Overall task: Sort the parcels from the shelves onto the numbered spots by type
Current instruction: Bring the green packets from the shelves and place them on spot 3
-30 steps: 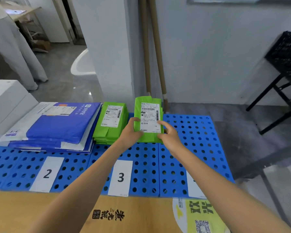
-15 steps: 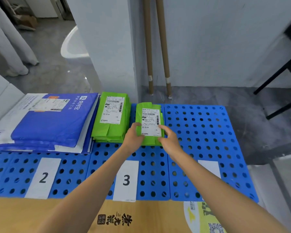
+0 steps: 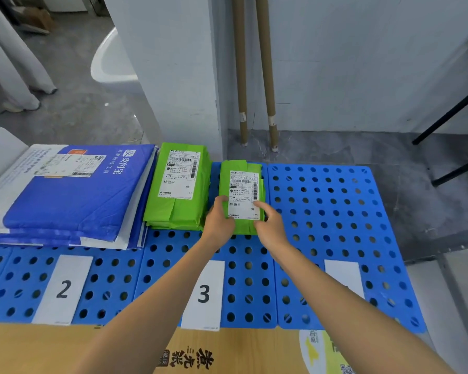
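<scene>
my left hand (image 3: 219, 224) and right hand (image 3: 271, 225) pinch the green parcel (image 3: 241, 184) down on spot 3 (image 3: 203, 292) beside the green stack (image 3: 179, 209) — i judge sorting underway, remainder out of view.

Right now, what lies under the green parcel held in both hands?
Blue perforated mat shows around the green parcel. Its underside is covered, so contact or another parcel beneath cannot be seen.
</scene>
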